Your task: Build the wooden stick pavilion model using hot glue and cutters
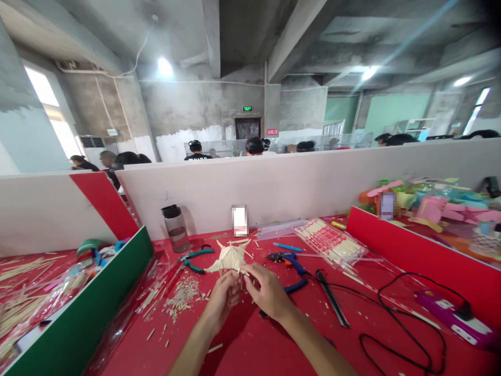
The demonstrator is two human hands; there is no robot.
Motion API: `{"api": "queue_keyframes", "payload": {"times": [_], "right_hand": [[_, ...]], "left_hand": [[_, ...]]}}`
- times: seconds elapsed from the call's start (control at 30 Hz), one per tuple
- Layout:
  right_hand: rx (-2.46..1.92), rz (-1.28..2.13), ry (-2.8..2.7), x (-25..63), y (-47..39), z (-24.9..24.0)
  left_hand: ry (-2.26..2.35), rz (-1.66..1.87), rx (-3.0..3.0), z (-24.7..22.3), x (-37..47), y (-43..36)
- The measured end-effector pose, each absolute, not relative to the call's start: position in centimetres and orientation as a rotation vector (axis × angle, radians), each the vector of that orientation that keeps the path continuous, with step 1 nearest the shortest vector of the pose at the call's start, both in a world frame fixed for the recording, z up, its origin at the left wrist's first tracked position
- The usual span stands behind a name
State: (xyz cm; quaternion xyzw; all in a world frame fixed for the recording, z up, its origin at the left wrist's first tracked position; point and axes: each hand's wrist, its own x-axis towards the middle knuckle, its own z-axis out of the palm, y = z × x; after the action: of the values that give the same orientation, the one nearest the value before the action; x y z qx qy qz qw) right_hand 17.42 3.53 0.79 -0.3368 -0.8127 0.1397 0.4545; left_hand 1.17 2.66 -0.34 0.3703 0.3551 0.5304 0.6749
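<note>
From where I stand, the person's left grip is pinching the near edge of a star-shaped piece of pale, thin wooden sticks, held just above the red worktop. The right grip meets that same edge alongside, thumb and fingers drawn close; I can't tell whether they pinch a stick of their own.

To the left of the hands lie pliers with teal curved handles and, nearer, a scatter of short pale stick clippings. A clear bottle with a black lid stands beyond them. Past the right grip I see a blue glue gun with a dark nozzle, a bright blue pen and, further off, a clear-wrapped bundle of pale sticks. A long, slim black tool lies right of that grip, and well apart from it, a purple power strip.
</note>
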Motion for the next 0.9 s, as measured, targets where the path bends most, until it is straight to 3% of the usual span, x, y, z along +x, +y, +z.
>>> {"api": "queue_keyframes", "payload": {"times": [0.9], "right_hand": [[-0.851, 0.435, -2.016, 18.08, 3.54, 0.79]], "left_hand": [[0.779, 1.214, 0.797, -0.84, 1.13, 2.94]]}}
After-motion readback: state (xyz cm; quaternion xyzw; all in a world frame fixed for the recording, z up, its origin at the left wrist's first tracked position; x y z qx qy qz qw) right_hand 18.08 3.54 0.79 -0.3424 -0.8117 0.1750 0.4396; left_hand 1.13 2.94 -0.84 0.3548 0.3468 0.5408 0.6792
